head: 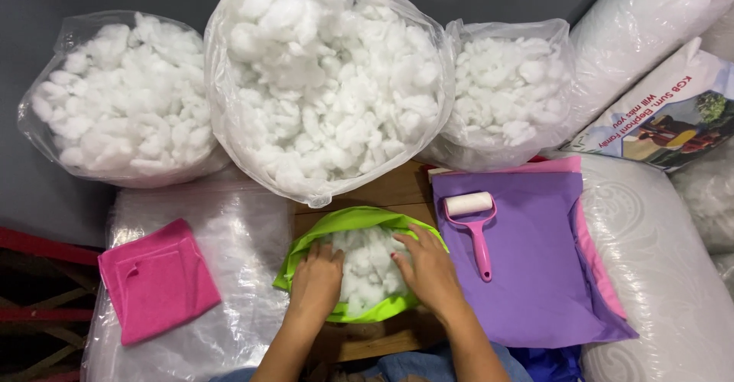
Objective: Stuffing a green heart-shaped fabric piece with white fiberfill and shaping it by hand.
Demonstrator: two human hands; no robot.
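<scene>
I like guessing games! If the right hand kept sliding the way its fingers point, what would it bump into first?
The right hand points up and left, so it would probably meet the white fluffy stuffing inside the lime-green fabric cover first; it is already touching its edge.

looks like a small cushion-stuffing workshop. three clear plastic bags of white fibre filling (pixel 329 84) along the far side; just below the middle bag, a green fabric cover (pixel 353 220) on a wooden bench; right of it, purple and pink covers (pixel 535 275) under a lint roller (pixel 474 225); left, folded pink cloth (pixel 157 279).
</scene>
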